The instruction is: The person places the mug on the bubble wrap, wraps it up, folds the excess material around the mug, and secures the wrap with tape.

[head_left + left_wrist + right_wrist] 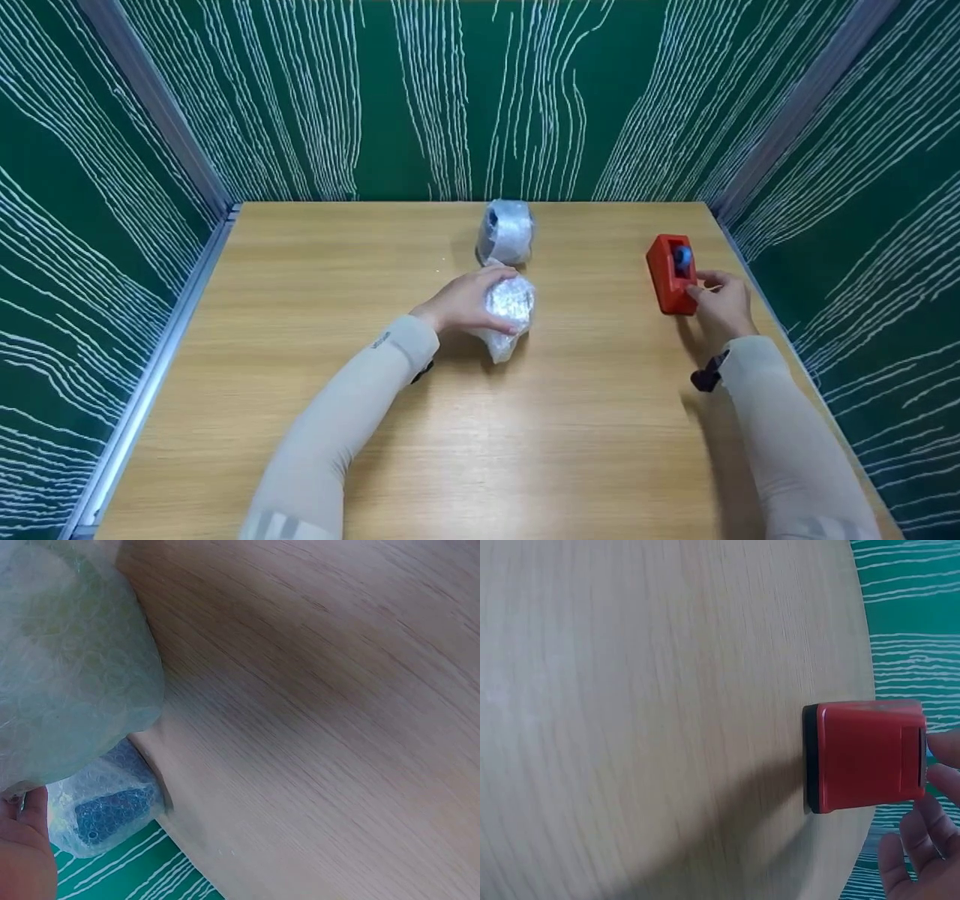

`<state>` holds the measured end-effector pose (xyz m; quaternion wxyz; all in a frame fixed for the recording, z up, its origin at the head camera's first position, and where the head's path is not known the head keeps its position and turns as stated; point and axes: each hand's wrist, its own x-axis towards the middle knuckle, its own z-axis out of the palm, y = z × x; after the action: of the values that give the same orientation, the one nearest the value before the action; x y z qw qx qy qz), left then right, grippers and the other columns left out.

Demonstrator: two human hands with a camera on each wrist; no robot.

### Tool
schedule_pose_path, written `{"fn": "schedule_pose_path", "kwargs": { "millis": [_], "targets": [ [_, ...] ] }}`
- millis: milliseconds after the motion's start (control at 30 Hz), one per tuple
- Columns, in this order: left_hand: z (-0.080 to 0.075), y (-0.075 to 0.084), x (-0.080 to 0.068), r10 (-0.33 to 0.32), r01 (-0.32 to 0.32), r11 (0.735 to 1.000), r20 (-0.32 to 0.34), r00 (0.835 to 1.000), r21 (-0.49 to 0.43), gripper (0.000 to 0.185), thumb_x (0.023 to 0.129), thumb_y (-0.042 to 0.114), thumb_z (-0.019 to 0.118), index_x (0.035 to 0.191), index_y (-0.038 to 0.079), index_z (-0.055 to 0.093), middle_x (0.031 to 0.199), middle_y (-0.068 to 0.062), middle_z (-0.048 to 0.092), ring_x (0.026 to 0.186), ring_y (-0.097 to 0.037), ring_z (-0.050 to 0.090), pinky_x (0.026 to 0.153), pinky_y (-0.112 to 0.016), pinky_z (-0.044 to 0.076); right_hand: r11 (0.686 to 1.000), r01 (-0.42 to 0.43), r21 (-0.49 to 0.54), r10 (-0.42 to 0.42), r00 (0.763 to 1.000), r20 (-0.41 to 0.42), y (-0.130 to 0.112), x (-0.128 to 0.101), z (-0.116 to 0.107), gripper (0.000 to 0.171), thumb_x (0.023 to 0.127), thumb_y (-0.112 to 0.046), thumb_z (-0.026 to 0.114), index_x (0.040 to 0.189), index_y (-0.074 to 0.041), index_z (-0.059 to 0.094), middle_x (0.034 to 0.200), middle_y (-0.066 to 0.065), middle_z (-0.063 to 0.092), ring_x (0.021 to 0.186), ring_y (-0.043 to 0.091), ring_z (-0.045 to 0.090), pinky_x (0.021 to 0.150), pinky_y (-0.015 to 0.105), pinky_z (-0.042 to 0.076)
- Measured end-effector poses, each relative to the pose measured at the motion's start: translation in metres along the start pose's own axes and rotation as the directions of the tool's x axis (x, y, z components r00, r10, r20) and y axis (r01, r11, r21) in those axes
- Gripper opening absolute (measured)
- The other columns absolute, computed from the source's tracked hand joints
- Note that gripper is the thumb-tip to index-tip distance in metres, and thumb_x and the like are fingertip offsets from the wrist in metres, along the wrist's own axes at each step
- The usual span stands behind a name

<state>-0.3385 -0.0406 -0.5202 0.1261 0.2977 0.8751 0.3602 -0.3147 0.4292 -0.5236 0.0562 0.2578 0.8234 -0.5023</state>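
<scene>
Bubble wrap swaddles the bundle (507,311) at mid-bench, its long axis running toward the person; the left hand (465,301) cups it from the left, fingers curled over the top. Just beyond lies a second wrapped bundle (506,231), something blue inside. Well apart to the right, the right hand (721,298) has its fingers pinching the near end of a red tape dispenser (670,274) by the wooden bench (300,300) edge. What the wrap holds stays hidden; the wrist views crop both hands.
</scene>
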Motion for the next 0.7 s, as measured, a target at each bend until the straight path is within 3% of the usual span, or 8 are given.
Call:
{"fn": "schedule_pose_path", "kwargs": {
  "millis": [200, 367, 600, 700],
  "targets": [
    [0.000, 0.000, 0.000, -0.012, 0.012, 1.000, 0.002, 1.000, -0.022, 0.105, 0.076, 0.063, 0.094, 0.165, 0.032, 0.046, 0.169, 0.003, 0.049, 0.150, -0.023, 0.050, 0.128, -0.048, 0.041, 0.993, -0.066, 0.101, 0.060, 0.996, 0.067, -0.015, -0.025, 0.002, 0.060, 0.116, -0.021, 0.047, 0.173, -0.014, 0.027, 0.176, 0.015, 0.021, 0.154, 0.036, 0.028, 0.134, 0.050, 0.028],
    [0.000, 0.001, -0.001, -0.021, 0.022, 0.999, 0.006, 1.000, -0.032, 0.105, 0.076, 0.063, 0.094, 0.165, 0.034, 0.045, 0.170, 0.002, 0.047, 0.150, -0.022, 0.050, 0.127, -0.048, 0.042, 0.973, -0.144, 0.180, 0.124, 0.985, 0.117, -0.018, -0.030, 0.000, 0.061, 0.117, -0.024, 0.042, 0.174, -0.016, 0.021, 0.184, 0.009, 0.012, 0.162, 0.034, 0.021, 0.138, 0.053, 0.018],
    [0.000, 0.001, -0.002, -0.036, 0.036, 0.998, 0.012, 0.999, -0.047, 0.106, 0.076, 0.061, 0.095, 0.165, 0.033, 0.045, 0.168, 0.002, 0.049, 0.147, -0.023, 0.052, 0.125, -0.048, 0.044, 0.969, -0.152, 0.196, 0.137, 0.987, 0.089, -0.010, -0.015, 0.001, 0.058, 0.117, -0.032, 0.047, 0.169, -0.015, 0.029, 0.175, 0.012, 0.026, 0.152, 0.032, 0.029, 0.135, 0.050, 0.023],
    [0.001, 0.000, -0.001, -0.021, 0.021, 0.999, 0.008, 1.000, -0.043, 0.106, 0.076, 0.060, 0.095, 0.165, 0.031, 0.045, 0.169, 0.002, 0.048, 0.147, -0.023, 0.052, 0.126, -0.048, 0.043, 0.981, -0.121, 0.154, 0.114, 0.992, 0.055, -0.002, -0.001, 0.002, 0.054, 0.117, -0.033, 0.047, 0.165, -0.011, 0.034, 0.171, 0.014, 0.033, 0.146, 0.030, 0.035, 0.135, 0.047, 0.028]
  ]
}}
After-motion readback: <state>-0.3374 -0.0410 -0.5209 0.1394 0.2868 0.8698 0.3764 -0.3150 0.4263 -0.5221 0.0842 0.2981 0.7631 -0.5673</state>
